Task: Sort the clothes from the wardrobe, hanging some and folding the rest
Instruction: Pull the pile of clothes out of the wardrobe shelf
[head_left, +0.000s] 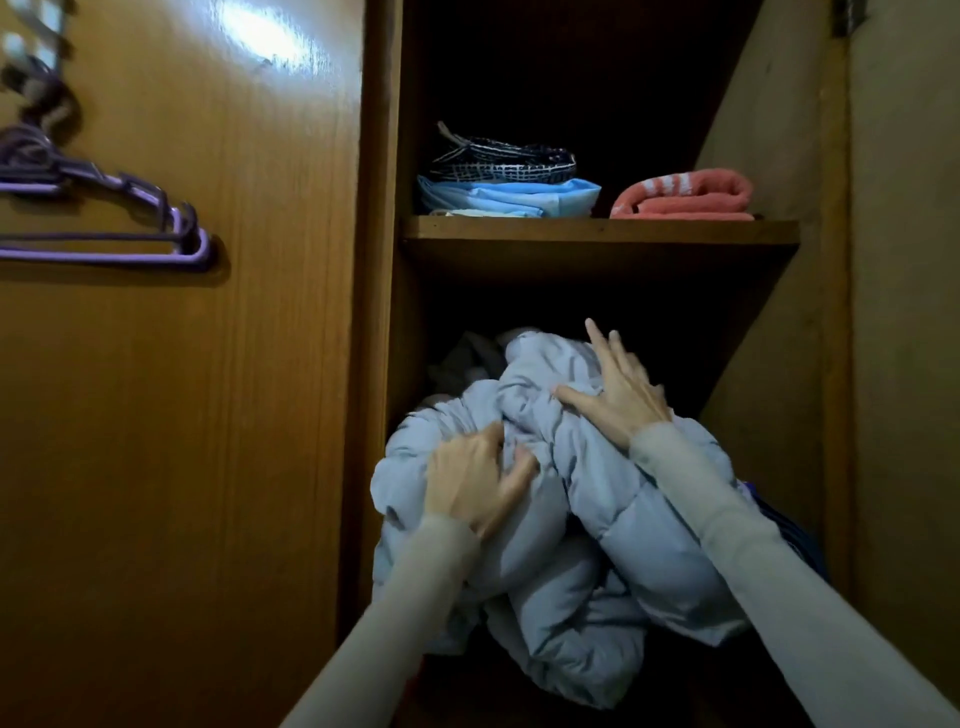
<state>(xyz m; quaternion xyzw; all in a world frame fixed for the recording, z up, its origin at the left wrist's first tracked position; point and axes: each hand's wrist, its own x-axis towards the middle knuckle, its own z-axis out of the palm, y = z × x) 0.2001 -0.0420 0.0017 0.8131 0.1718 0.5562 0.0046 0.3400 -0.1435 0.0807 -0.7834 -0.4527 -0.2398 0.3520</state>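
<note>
Wooden wardrobe panels fill the view, the compartment dim, with a shelf across its middle. On that shelf sit folded clothes: a dark checked piece stacked on a light blue one, and just beside them, to the right, a coral towel. Purple hangers hang against the door at far left, bare. Below the shelf a pale blue puffer jacket lies bunched in the lower compartment, bulging out over its front edge; darker clothes show behind it and a blue striped piece peeks out at its right. The left hand has its fingers curled into the jacket's padding, gripping a fold of it. The right hand lies on top of the bundle with fingers straight and spread — pressing or steadying, not grasping. This looks like the taking-out step: the jacket is being gathered to come out of the compartment, with nothing of it yet hung or folded. Next, the right hand probably needs a real hold, since the bulk is soft and slippery and could spill or drag the clothes behind it along. A puffer this thick suits a hanger better than the shelf — so once free, it wants shaking out, finding the collar and shoulders.
</note>
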